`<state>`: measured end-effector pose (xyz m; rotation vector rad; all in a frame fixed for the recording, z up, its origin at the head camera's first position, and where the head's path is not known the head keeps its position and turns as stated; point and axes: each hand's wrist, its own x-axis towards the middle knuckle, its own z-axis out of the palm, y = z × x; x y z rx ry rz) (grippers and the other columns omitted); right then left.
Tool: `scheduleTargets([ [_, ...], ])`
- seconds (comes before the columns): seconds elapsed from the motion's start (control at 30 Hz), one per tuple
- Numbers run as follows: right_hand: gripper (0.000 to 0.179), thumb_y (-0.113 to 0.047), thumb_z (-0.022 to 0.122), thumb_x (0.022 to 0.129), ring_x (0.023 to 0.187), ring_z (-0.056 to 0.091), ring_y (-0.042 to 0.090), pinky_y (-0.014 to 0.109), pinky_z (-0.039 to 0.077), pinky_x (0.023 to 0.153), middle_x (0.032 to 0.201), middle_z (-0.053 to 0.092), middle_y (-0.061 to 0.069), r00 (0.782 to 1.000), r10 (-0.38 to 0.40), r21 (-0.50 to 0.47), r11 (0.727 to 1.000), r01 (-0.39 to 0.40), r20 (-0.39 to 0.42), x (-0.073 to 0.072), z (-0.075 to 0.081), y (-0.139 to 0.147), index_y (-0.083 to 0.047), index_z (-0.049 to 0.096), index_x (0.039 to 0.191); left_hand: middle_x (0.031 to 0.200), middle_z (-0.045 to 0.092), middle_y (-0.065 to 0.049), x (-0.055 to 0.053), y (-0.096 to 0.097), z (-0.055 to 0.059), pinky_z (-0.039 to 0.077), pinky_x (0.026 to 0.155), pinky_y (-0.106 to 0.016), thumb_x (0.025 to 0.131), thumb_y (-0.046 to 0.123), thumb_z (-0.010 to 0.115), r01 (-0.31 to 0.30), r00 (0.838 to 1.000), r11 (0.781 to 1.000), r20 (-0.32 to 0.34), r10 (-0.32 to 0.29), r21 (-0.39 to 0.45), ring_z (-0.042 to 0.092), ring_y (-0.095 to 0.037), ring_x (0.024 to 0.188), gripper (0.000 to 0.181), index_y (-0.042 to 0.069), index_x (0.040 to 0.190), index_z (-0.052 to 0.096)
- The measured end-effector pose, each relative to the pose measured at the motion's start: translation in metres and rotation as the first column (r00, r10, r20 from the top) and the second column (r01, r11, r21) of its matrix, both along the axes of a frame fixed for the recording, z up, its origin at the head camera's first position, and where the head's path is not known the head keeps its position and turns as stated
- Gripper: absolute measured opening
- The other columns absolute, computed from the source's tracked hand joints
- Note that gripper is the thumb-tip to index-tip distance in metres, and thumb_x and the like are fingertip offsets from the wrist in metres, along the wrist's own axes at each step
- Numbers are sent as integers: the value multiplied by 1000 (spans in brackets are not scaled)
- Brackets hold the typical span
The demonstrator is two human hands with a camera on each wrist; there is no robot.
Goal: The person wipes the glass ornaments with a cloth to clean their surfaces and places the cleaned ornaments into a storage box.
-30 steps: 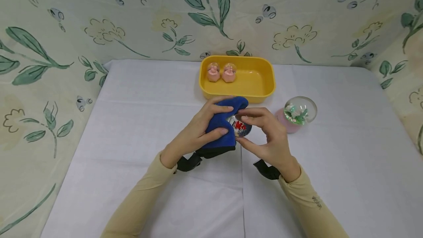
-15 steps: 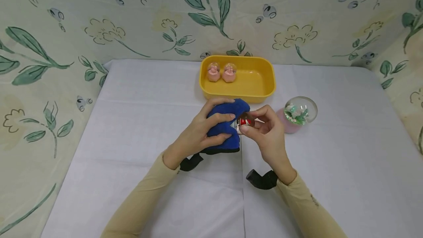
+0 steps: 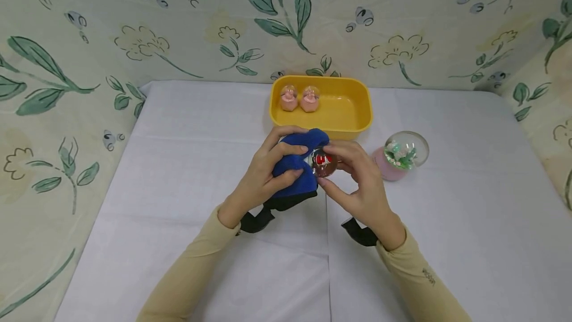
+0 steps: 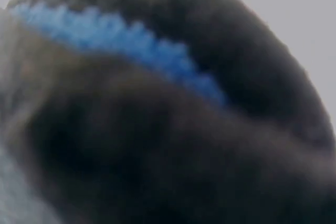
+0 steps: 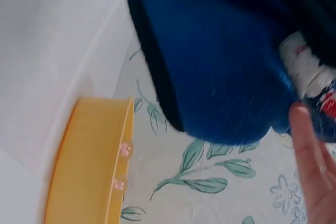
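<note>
A small snow globe (image 3: 322,161) with a red figure inside is held over the table, its dome turned up toward the head camera. Around its base my left hand (image 3: 261,170) grips a blue cloth (image 3: 308,138) with a black border. My right hand (image 3: 366,183) pinches the dome between thumb and fingers from the right. In the right wrist view, the globe's white base (image 5: 299,61) shows beside a fold of the cloth, and a finger (image 5: 304,140) lies close to it. The left wrist view is mostly dark blur, with a strip of blue cloth (image 4: 115,35).
A yellow tray (image 3: 364,125) stands just beyond my hands, with two small pink globes (image 3: 310,99) at its left side. To the right of my right hand a larger globe (image 3: 406,150) on a pink base lies tilted. White cloth (image 3: 178,173) covers the table.
My right fingers closed over the dome, then spread to its sides again, leaving the red figure visible. The globe and cloth have shifted slightly left and toward the tray.
</note>
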<state>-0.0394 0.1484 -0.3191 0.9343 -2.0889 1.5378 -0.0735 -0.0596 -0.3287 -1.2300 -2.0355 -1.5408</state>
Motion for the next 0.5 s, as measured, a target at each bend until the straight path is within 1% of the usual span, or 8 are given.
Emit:
scheduleTargets([
  [0.07,55,-36,67,88,87,59,19,21,52,81,110,59,19,997,-31,33,999,33,-68,-1,1,1,9,55,117,130,43,-21,0,-1,1,46,94,-44,99,40,47,13,1000,1000,3,-13,5,45,-35,116,35,9,114,54],
  [0.13,55,-37,68,87,81,61,18,20,52,79,104,62,18,992,-54,47,997,60,-117,-1,2,2,10,57,114,130,42,-21,0,-1,2,47,93,-44,98,40,47,36,999,999,6,-36,8,45,-35,117,35,9,114,54],
  [0.23,57,-39,68,86,74,63,19,18,52,74,96,64,19,987,-80,52,995,88,-139,-2,0,2,12,56,108,131,41,-22,1,-1,4,47,93,-42,98,40,49,71,997,997,7,-71,2,44,-36,118,35,10,115,53],
  [0.3,58,-41,68,86,70,64,18,17,52,71,94,64,20,990,-94,30,995,98,-108,-2,-2,1,12,56,105,132,40,-21,2,-1,4,47,93,-41,98,40,50,87,996,996,4,-86,-12,43,-36,119,35,10,115,53],
  [0.37,58,-42,68,85,69,63,15,16,52,67,90,64,21,994,-101,-8,995,101,-47,-2,-4,0,12,56,102,133,39,-21,2,-1,5,46,95,-40,97,40,51,99,995,995,-5,-100,-30,42,-36,120,35,11,116,53],
  [0.4,58,-43,68,85,68,63,13,16,52,64,88,64,19,995,-100,-33,994,100,0,-1,-4,0,12,56,100,134,39,-21,2,-1,5,46,96,-39,97,40,51,103,995,994,-11,-103,-40,41,-35,121,35,11,116,53],
  [0.43,54,-38,69,86,65,63,13,17,53,61,85,65,17,995,-77,-71,994,81,58,-1,-5,-1,12,55,100,134,39,-21,3,0,5,45,97,-39,97,41,52,106,994,993,-16,-107,-47,41,-35,122,35,11,116,53],
  [0.5,44,-27,70,88,59,62,12,20,53,54,80,65,13,983,-22,-140,989,48,182,1,-5,-2,13,53,98,133,39,-20,3,0,5,44,98,-39,96,40,53,105,994,993,-27,-107,-54,41,-35,123,34,11,115,53],
])
